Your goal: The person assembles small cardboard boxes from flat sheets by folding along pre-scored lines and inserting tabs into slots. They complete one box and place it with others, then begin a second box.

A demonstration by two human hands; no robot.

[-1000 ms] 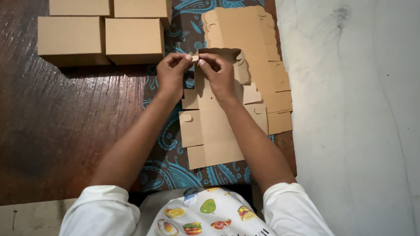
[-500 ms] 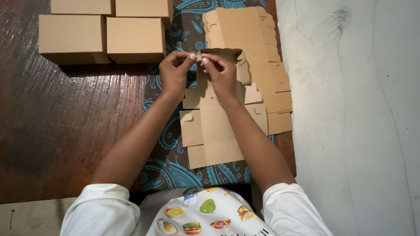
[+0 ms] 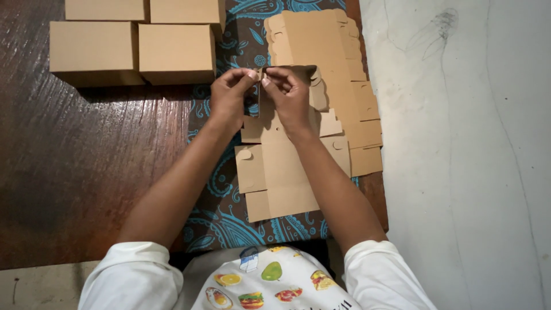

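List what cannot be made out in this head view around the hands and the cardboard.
- Flap edge pinched between left hand and right hand: hidden by fingertips.
- Flat cardboard sheet: middle hidden by right forearm.
- Two far boxes: cut off by the top edge.
- Patterned cloth: mostly hidden under cardboard and arms.

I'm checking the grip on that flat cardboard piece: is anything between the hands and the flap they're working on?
Nothing visible. The left hand and right hand both pinch the top flap of the flat cardboard piece directly, fingertips almost meeting.
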